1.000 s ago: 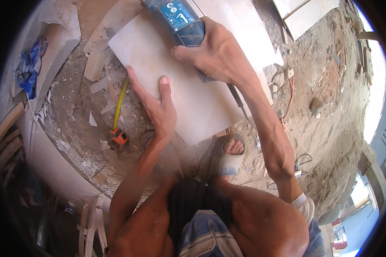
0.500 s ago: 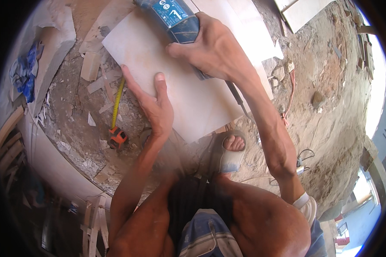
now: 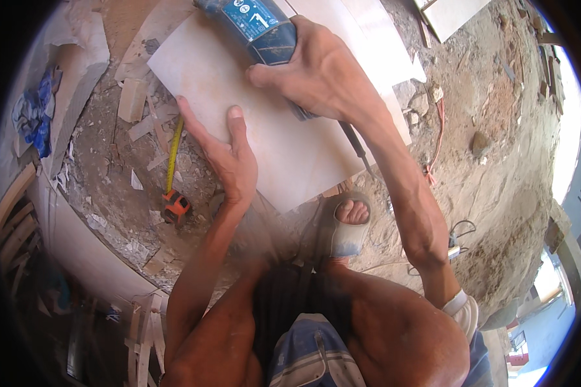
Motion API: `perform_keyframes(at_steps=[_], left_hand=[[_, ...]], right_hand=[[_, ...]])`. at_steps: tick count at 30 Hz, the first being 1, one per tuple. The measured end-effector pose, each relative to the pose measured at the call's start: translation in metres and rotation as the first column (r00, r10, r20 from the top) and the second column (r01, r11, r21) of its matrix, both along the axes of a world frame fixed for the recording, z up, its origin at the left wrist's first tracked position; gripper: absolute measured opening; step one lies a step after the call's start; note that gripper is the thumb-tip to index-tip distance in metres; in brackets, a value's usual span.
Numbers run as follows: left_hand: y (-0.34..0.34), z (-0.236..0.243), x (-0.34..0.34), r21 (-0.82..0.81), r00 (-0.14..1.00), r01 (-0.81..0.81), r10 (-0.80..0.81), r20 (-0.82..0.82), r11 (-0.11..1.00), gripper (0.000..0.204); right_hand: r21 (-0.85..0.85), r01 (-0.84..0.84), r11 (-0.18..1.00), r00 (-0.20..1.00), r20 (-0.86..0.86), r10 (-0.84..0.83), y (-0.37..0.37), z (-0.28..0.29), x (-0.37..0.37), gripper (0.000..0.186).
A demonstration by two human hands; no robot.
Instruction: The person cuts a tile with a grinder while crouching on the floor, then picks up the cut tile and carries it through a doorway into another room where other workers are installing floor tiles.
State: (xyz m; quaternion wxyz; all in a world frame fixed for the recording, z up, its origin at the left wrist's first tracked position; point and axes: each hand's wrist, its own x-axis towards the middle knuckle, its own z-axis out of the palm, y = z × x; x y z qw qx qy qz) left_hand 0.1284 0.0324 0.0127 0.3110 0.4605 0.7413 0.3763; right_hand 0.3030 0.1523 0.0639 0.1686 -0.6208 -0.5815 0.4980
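My right hand (image 3: 326, 71) is wrapped around the body of a blue corded angle grinder (image 3: 255, 29), held over a large pale tile (image 3: 290, 148). The grinder's front end lies beyond the top of the view, so its disc is hidden. My left hand (image 3: 229, 155) grips the tile's left edge: the thumb rests on the face, the index finger stretches along the rim, and the other fingers are hidden. Near that index fingertip ends the yellow blade of an orange and black tape measure (image 3: 176, 206), which lies on the dirt.
My sandalled foot (image 3: 352, 222) stands just below the tile's near corner. The grinder's black cord (image 3: 352, 138) runs down beside my right forearm. Wood offcuts (image 3: 132, 100) and rubble lie left; a pink cord (image 3: 438, 142) and stones lie right. Another pale panel (image 3: 452, 16) sits at upper right.
The whole scene has shifted very slightly left in the view. Both hands keep their places on the grinder and the tile.
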Motion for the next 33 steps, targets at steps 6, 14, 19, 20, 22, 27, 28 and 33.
perform_keyframes(at_steps=[6,14,19,20,22,27,28,33], left_hand=[[0.000,0.000,-0.001,-0.002,1.000,0.007,-0.007,-0.007,1.000,0.086],[0.001,0.002,0.000,-0.009,1.000,0.012,-0.012,-0.026,1.000,0.087],[0.001,0.000,0.000,0.006,1.000,0.011,-0.010,-0.023,1.000,0.086],[0.001,0.000,0.000,0.012,1.000,0.009,-0.008,-0.023,1.000,0.086],[0.000,-0.001,-0.001,0.016,1.000,0.008,-0.008,-0.029,1.000,0.086],[0.000,-0.001,0.000,0.021,0.999,0.018,-0.017,-0.052,1.000,0.087],[0.000,-0.001,0.000,0.020,0.999,0.015,-0.014,-0.045,1.000,0.087],[0.003,0.000,0.004,0.006,0.999,0.030,-0.030,-0.037,1.000,0.087]], right_hand=[[0.009,-0.006,1.000,1.000,0.028,0.005,-0.002,-0.002,0.001,0.071],[0.014,-0.005,1.000,1.000,0.025,0.005,-0.006,-0.002,0.004,0.067],[-0.001,0.000,1.000,1.000,0.008,0.000,-0.009,0.000,0.007,0.067],[0.005,-0.002,1.000,1.000,0.011,0.002,-0.009,-0.001,0.007,0.067],[0.017,-0.006,1.000,1.000,0.018,0.006,-0.011,-0.001,0.008,0.067],[-0.028,-0.002,1.000,1.000,0.007,0.003,-0.013,0.003,0.009,0.068],[-0.036,-0.003,0.999,1.000,0.004,0.003,-0.013,0.002,0.009,0.068],[-0.034,0.003,0.999,0.999,0.034,-0.001,-0.014,0.008,0.017,0.070]])
